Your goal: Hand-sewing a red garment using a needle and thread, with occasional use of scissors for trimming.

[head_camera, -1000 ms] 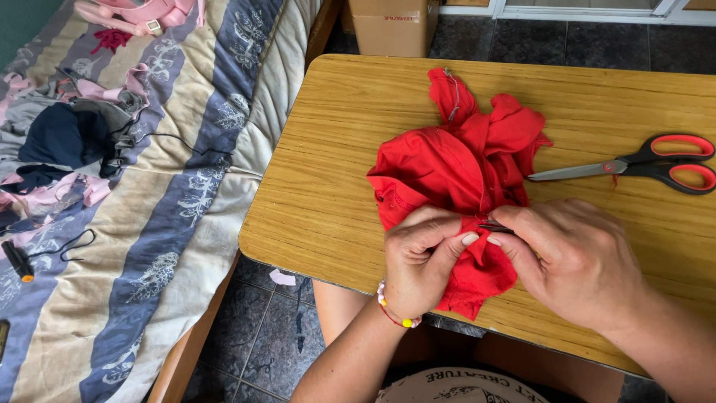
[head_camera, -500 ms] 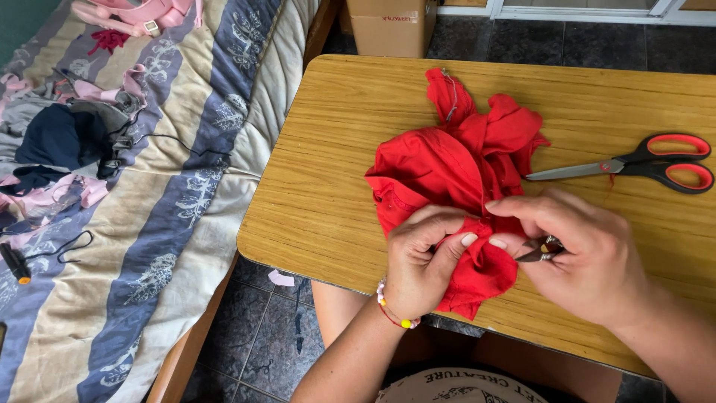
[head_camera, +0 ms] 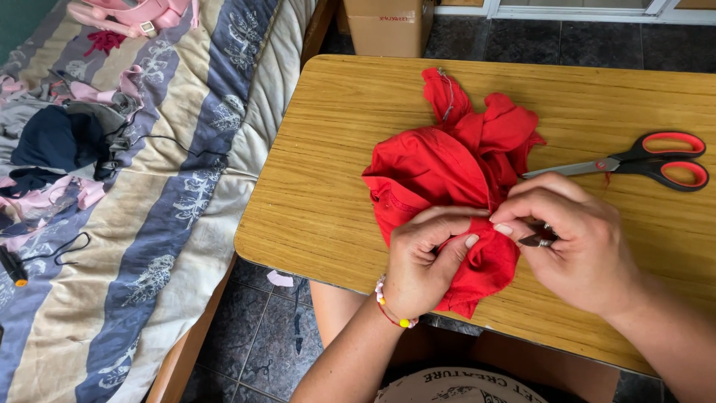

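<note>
1. While the left hand (head_camera: 424, 261) pinches the red garment (head_camera: 447, 186) at the table's (head_camera: 321, 186) near edge, the right hand (head_camera: 578, 239) grips a small metal tool (head_camera: 538, 240); stitch-picking seems underway
2. Next calls for easing the tip under thread without nicking cloth

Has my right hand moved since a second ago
Yes. The right hand has shifted rightward along the wooden table, away from the left hand, toward the scissors.

A crumpled cloth (head_camera: 447, 175) is lying on the table (head_camera: 335, 149), with scissors (head_camera: 641, 160) sitting to its right. A bed (head_camera: 149, 224) is standing left of the table, and a cardboard box (head_camera: 388, 26) is sitting on the floor beyond the far edge.
</note>
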